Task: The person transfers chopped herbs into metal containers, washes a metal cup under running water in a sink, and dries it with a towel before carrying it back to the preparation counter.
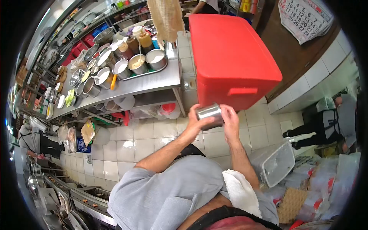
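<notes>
A shiny metal cup is held between both hands in front of the body, tilted on its side. My left hand wraps round its left end, with the thumb along its lower side. On the other end, my right hand has its fingers closed round the rim. What is inside the cup cannot be seen. Just beyond the hands stands a large red cooler box with its lid down.
On the left, a steel table bears metal pots, sauce bottles and bowls. A clear plastic bin stands at the right. One person is at the right edge, another at the far left, and part of a third beyond the cooler.
</notes>
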The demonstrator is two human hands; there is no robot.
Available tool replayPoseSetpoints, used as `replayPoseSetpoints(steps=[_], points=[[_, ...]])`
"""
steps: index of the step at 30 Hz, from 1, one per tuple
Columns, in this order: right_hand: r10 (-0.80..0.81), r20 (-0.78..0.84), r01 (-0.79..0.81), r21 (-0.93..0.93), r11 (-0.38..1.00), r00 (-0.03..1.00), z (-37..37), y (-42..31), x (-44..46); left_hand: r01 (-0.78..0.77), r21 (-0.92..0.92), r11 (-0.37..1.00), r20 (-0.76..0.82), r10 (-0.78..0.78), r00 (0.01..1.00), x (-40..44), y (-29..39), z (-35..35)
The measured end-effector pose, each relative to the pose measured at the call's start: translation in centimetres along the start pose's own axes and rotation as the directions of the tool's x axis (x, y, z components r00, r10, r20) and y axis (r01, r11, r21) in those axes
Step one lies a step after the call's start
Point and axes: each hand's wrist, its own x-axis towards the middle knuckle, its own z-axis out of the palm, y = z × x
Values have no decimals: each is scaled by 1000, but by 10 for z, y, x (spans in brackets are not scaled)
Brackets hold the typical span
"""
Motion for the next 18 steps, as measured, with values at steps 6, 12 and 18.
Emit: replayPoseSetpoints(steps=[6,12,18], points=[[-53,147,54,2,999,988,93,-35,134,-129,556,821,-48,187,981,19,48,-98],[65,201,-38,-136,990,977,191,-22,260,-76,313,947,-104,114,988,34,73,-162],[-17,128,73,-442,894,992,261,52,401,-94,4,996,-292,91,952,22,81,-198]])
